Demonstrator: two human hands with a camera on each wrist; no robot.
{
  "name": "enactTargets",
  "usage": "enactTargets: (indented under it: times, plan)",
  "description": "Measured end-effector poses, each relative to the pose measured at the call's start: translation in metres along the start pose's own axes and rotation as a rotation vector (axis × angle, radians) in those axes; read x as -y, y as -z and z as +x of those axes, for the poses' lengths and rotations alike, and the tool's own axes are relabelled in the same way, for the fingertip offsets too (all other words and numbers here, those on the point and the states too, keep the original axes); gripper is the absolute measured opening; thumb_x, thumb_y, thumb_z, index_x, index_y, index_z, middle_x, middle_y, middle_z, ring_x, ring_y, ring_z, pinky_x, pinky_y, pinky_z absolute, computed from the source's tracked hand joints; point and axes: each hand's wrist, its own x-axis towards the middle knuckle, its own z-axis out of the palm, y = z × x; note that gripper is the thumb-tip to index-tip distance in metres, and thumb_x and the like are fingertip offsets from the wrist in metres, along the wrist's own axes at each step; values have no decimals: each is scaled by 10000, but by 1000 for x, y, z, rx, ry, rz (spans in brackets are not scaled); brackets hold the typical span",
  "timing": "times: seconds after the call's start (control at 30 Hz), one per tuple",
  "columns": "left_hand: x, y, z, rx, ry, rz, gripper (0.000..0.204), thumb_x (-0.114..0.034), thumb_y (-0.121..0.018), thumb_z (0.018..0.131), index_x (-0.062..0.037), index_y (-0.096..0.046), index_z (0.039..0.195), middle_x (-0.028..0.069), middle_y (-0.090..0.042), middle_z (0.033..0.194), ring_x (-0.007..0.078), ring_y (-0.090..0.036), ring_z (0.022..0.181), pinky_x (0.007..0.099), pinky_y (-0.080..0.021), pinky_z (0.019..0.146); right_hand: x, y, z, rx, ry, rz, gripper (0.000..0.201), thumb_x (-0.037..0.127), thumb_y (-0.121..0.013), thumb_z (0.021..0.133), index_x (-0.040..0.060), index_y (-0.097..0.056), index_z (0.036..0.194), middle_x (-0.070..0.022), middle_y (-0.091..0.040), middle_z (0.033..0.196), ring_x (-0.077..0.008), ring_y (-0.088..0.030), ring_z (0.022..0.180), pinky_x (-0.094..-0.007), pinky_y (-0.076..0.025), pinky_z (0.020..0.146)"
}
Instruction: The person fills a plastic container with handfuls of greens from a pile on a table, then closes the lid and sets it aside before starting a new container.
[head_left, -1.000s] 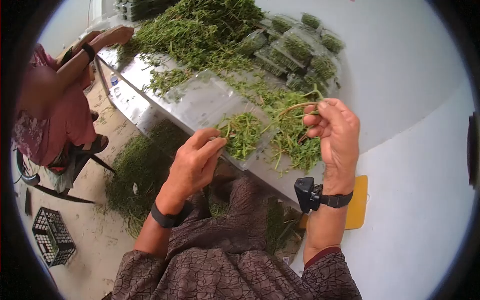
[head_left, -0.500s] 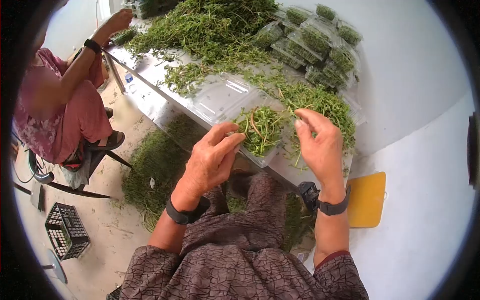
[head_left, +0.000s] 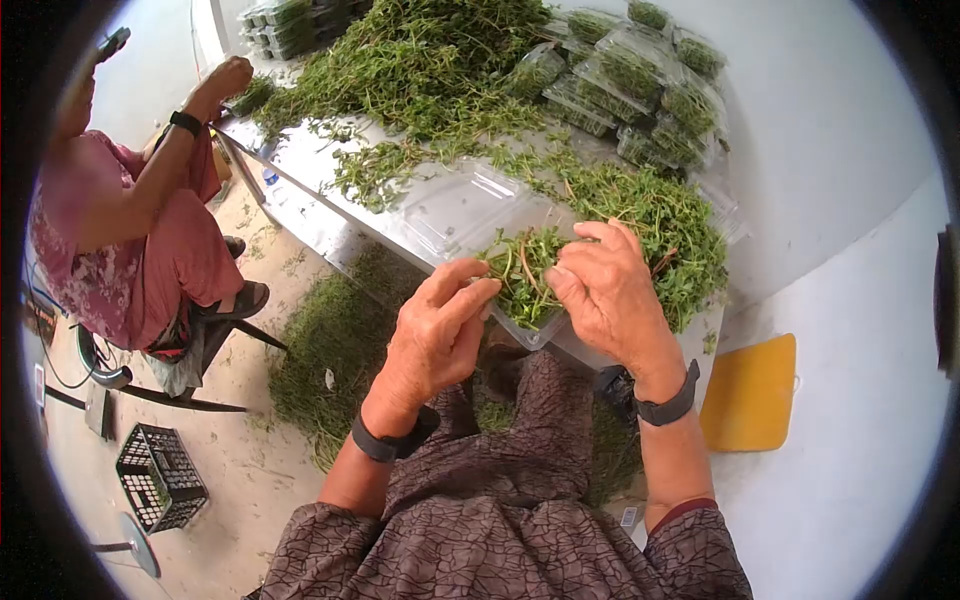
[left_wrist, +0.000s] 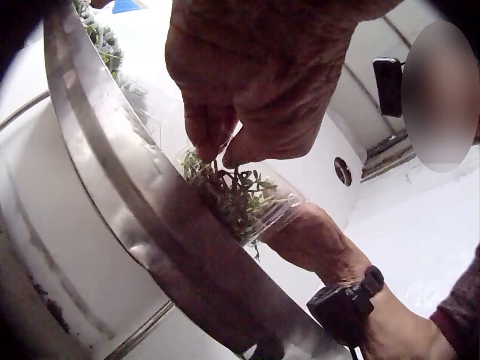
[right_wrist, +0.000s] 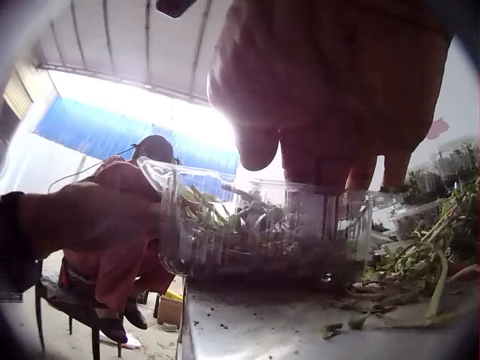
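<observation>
A transparent plastic box [head_left: 528, 337] filled with leafy green stems [head_left: 522, 268] sits at the table's near edge, its lid [head_left: 455, 215] folded back flat. At the box's left side my left hand [head_left: 435, 330] pinches the rim between thumb and fingers. My right hand [head_left: 612, 295] is over the right side of the box, fingers extended down onto the greens and the thumb apart from them. From the right wrist view, the fingers of the right hand [right_wrist: 322, 97] reach down past the box wall [right_wrist: 169, 225]. A brownish curved stem lies on top.
A loose pile of greens [head_left: 665, 230] lies right of the box, and a larger heap [head_left: 420, 60] behind. Filled boxes [head_left: 640, 85] are stacked at the back right. Another person [head_left: 140, 220] sits at left. Stems cover the floor near a black crate [head_left: 160, 478]; a yellow board [head_left: 750, 395] leans at right.
My right hand first held a long stem raised at right, then came left and down over the box. The left hand stays at the box's left side. The head view has shifted slightly.
</observation>
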Motion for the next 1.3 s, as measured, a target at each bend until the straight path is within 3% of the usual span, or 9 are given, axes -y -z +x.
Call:
enactTargets:
  times: [0.13,0.33,0.43,0.57,0.67,0.77,0.9,1.0,1.3]
  plan:
    - [-3,3,3,6,-19,40,320,102,-634,730,-20,-638,1026,167,-613,1102,346,-652,901,400,-543,735,-6,5,-3,51,-17,51,212,182,-658,859,-4,-660,757,-148,-686,895,-370,-580,1066,-512,-367,1020]
    - [10,16,14,114,45,14,360,141,-558,726,-25,-643,1035,165,-609,1175,330,-660,970,374,-548,772,2,33,-3,-19,-13,-77,279,187,-666,850,26,-685,1077,-144,-646,1220,-358,-535,1199,-509,-337,1072]
    - [16,25,23,167,41,-13,342,115,-531,744,-21,-641,1037,156,-605,1201,332,-648,997,382,-536,808,13,26,0,40,44,-31,322,190,-684,828,33,-677,1109,-134,-633,1240,-347,-507,1229,-511,-323,1084]
    - [25,31,26,210,121,-147,244,-83,-555,813,-10,-640,1029,161,-606,1207,347,-616,1055,425,-500,885,16,11,-2,104,68,-27,317,173,-702,797,27,-673,1077,-119,-646,1185,-333,-497,1230,-512,-312,1091]
    - [27,32,26,198,97,-118,264,-183,-582,843,-12,-642,1035,165,-606,1206,349,-603,1080,438,-484,913,16,7,-2,195,74,-22,209,138,-721,753,20,-653,912,-105,-646,985,-316,-532,1152,-525,-312,1086]
    - [27,27,25,171,69,-13,294,-237,-605,861,-9,-650,1041,172,-602,1225,353,-600,1081,439,-484,912,14,5,1,239,84,-27,200,131,-729,739,25,-650,889,-105,-638,959,-307,-545,1125,-530,-313,1084]
    - [25,26,22,116,58,65,340,-273,-630,853,-7,-663,1062,177,-601,1243,353,-600,1076,444,-484,907,14,6,-3,250,75,-46,246,118,-735,725,39,-667,948,-98,-658,1011,-298,-548,1128,-523,-312,1089]
    - [15,33,21,-14,-20,305,432,-354,-684,836,-31,-675,1123,169,-600,1273,350,-579,1107,458,-455,937,17,16,-8,109,98,-52,340,101,-739,716,62,-677,1048,-90,-666,1110,-302,-536,1164,-516,-307,1098]
    - [-17,22,27,242,-51,259,502,-332,-738,791,-47,-631,1190,153,-583,1307,369,-511,1216,514,-322,1091,20,27,-31,118,-65,-134,402,82,-704,758,59,-644,1155,-101,-644,1211,-323,-484,1246,-511,-291,1107]
